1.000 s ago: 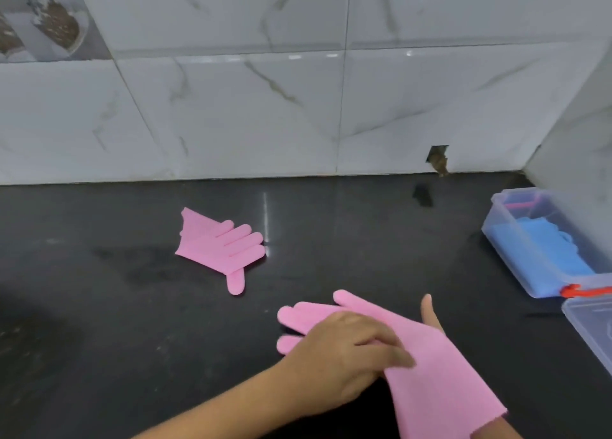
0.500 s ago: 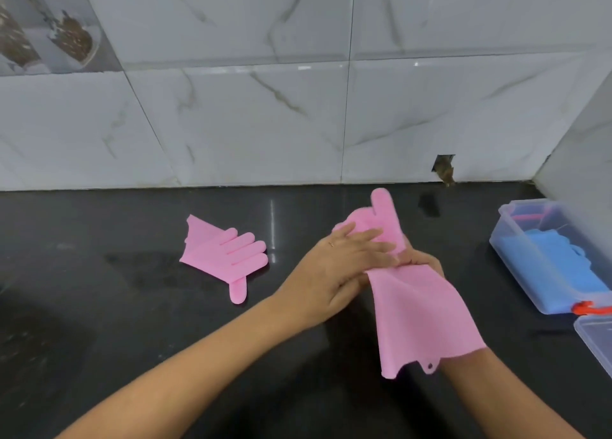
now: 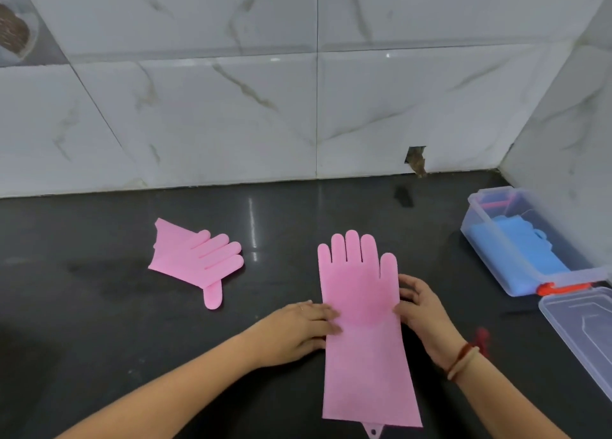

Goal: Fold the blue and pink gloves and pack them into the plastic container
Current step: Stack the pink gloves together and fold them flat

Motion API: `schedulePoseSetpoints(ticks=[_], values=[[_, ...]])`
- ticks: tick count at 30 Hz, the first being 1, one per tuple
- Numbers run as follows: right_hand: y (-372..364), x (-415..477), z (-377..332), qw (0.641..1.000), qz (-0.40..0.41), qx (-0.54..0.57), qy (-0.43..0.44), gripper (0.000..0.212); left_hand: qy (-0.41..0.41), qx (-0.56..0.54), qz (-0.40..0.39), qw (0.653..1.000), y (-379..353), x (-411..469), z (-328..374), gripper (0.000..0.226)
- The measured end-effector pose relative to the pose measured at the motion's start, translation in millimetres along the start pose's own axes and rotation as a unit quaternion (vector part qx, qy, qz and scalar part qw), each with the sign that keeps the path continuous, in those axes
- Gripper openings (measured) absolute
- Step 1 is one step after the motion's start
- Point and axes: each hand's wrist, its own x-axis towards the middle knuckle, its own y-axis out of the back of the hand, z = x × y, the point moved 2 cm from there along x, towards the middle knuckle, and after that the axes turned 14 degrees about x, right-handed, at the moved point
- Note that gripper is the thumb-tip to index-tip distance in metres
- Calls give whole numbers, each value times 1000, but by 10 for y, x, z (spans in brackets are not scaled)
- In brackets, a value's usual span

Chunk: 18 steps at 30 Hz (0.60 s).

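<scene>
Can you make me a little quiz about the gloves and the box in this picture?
1. True or false: the plastic container is empty.
2. How many pink gloves lie on the black counter? A one, B two, C three.
3. Fill in: the left hand and the right hand both touch the ___ pink glove (folded or unfolded).

Key: 1 false, blue gloves lie in it. 2 B, the unfolded pink glove and the folded pink glove. 3 unfolded.

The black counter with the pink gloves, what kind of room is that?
Most likely a home kitchen: a shiny black counter, marble-look wall tiles behind it, and a long pink rubber glove laid flat on it.
</scene>
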Motion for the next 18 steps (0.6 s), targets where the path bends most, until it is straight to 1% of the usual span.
schedulePoseSetpoints(ticks=[1,2,3,4,5,7,9,10,11,12,13,14,16,18], values=[[-76,-11,8,996,24,-72,36,56,3,-6,9,1000,-3,-46,-65,44],[-127,-9,9,981,52,-159,96,59,38,-13,23,999,-3,-71,-129,48],[-181,-20,6,952,64,-252,161,61,66,-13,52,996,49,-111,-181,52],[-241,-39,0,916,74,-327,220,62,115,-13,65,991,84,-146,-241,54],[-307,-66,-3,887,76,-368,267,63,167,-6,101,981,102,-196,-331,55],[-465,-142,108,834,55,-437,332,64,287,12,157,945,132,-351,-587,59],[-592,-187,296,791,13,-514,333,67,404,42,147,902,177,-511,-828,67],[-626,-181,396,766,-12,-559,318,68,449,54,118,884,156,-573,-941,72],[-640,-169,487,749,-34,-595,289,68,482,62,75,871,108,-626,-1047,78],[-633,-151,567,741,-51,-619,255,67,509,61,28,858,65,-675,-1119,81],[-619,-136,616,742,-58,-626,233,66,524,61,-3,849,20,-717,-1173,81],[-603,-129,628,753,-55,-617,222,66,531,65,-17,845,-14,-735,-1207,78],[-601,-152,565,787,-43,-579,210,68,529,102,-20,842,-18,-721,-1225,63],[-631,-228,455,819,-34,-528,221,69,520,124,22,845,33,-683,-1253,45]])
